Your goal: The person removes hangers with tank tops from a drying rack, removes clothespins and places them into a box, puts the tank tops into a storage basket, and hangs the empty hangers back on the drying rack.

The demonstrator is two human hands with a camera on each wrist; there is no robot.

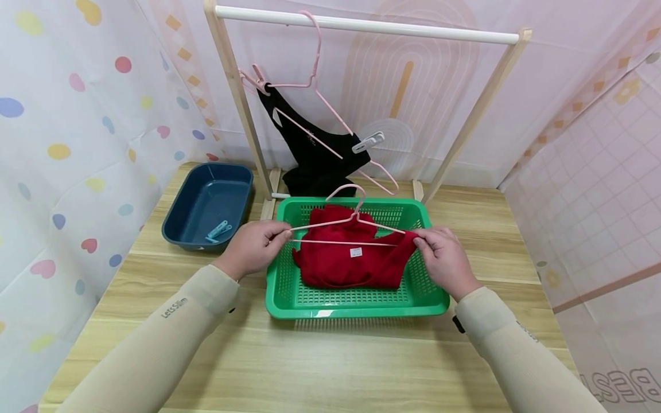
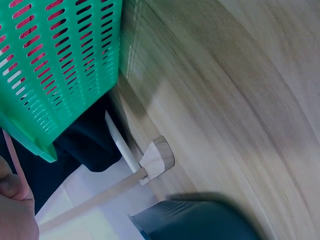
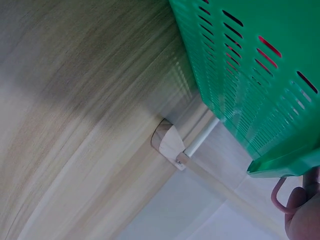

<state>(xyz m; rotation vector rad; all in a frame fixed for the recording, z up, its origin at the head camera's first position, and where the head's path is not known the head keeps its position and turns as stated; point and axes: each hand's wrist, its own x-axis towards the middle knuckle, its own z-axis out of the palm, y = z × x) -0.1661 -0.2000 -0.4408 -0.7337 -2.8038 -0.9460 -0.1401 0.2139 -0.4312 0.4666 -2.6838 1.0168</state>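
A pink clothes hanger (image 1: 356,218) lies level over the green basket (image 1: 356,314). My left hand (image 1: 255,244) pinches its left end, also seen in the left wrist view, where the hand (image 2: 15,212) is partly cut off. With my right hand (image 1: 446,258) I pinch the shoulder of a red top (image 1: 341,269) at the hanger's right end. The top has a white label (image 1: 356,252) and spreads inside the basket under the hanger's lower bar. In the right wrist view the hand (image 3: 305,215) shows beside the hanger's curved end (image 3: 278,196).
Behind the basket stands a wooden rack with a white rail (image 1: 382,26). A black top (image 1: 315,137) hangs there on a pink hanger, held by a grey clothespin (image 1: 368,142) and a pink one. At left, a dark blue basin (image 1: 206,198) contains blue clothespins (image 1: 219,230).
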